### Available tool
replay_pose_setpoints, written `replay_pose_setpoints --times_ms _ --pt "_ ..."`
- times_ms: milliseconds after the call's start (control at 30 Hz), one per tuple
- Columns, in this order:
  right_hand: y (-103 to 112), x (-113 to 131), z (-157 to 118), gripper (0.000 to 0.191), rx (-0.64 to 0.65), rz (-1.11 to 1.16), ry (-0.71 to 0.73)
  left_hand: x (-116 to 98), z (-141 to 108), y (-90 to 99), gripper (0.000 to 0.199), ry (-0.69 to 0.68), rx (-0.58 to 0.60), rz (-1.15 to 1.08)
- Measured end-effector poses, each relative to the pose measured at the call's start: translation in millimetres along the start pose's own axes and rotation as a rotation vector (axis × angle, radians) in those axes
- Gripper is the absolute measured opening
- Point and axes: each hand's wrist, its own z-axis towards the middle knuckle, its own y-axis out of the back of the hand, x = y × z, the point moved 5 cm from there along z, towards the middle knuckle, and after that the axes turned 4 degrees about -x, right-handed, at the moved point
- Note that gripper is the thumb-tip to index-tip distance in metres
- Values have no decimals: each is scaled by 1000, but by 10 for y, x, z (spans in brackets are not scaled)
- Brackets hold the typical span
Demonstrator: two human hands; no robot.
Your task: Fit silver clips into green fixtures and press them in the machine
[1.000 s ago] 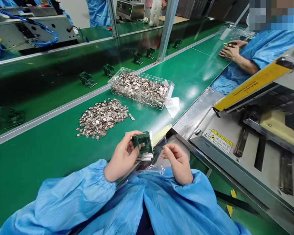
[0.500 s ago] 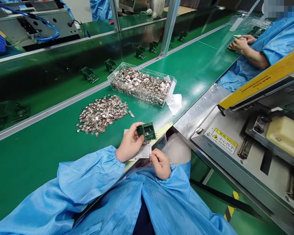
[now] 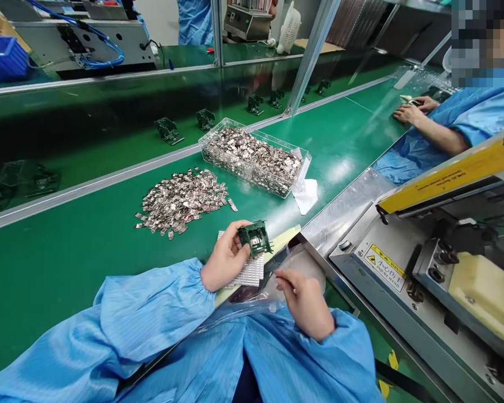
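My left hand [image 3: 225, 258] is closed around the edge of a small green circuit-board assembly [image 3: 258, 239] that has a square opening and thin pins on its right side. Beneath it lies a silvery sheet marked in a fine grid [image 3: 252, 273], partly hidden by the hand and the board. To the right of the sheet, and apart from it, my right hand [image 3: 306, 302] has thumb and index finger pinched; a tiny piece may be at the tips, too small to name. A pile of small metal pieces [image 3: 185, 198] sits on the green bench beyond.
A clear plastic box [image 3: 306, 168] full of similar metal pieces stands behind, with a white scrap [image 3: 306, 196] beside it. More board assemblies [image 3: 168, 130] line the back channel. At right are a metal machine with a yellow bar [image 3: 449, 179] and a co-worker's hands [image 3: 411, 112].
My right hand has drawn away from the sheet's edge, toward the right. My left hand still holds the board assembly over the sheet. The view has tilted slightly.
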Motion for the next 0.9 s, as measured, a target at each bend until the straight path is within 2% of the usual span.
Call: replay_pose_setpoints --times_ms 100,200,367,500,567,733,900 --pt "206 327 103 21 -111 132 131 -17 -28 6 43 -39 7 38" --pt "183 474 208 18 -235 271 182 -42 -57 6 38 -90 27 57" --pt "-60 406 308 14 -358 404 65 -70 -83 14 33 -163 15 117" --pt "-112 473 336 4 -485 351 133 -64 -95 17 33 -167 -3 152" --pt "-137 503 351 2 -529 326 120 -64 -110 17 33 -170 -7 184" --pt "-284 494 383 13 -550 349 -2 -97 -150 22 34 -178 -38 240" --pt "-445 461 397 21 -588 522 -84 -89 -165 25 35 -161 -75 234"
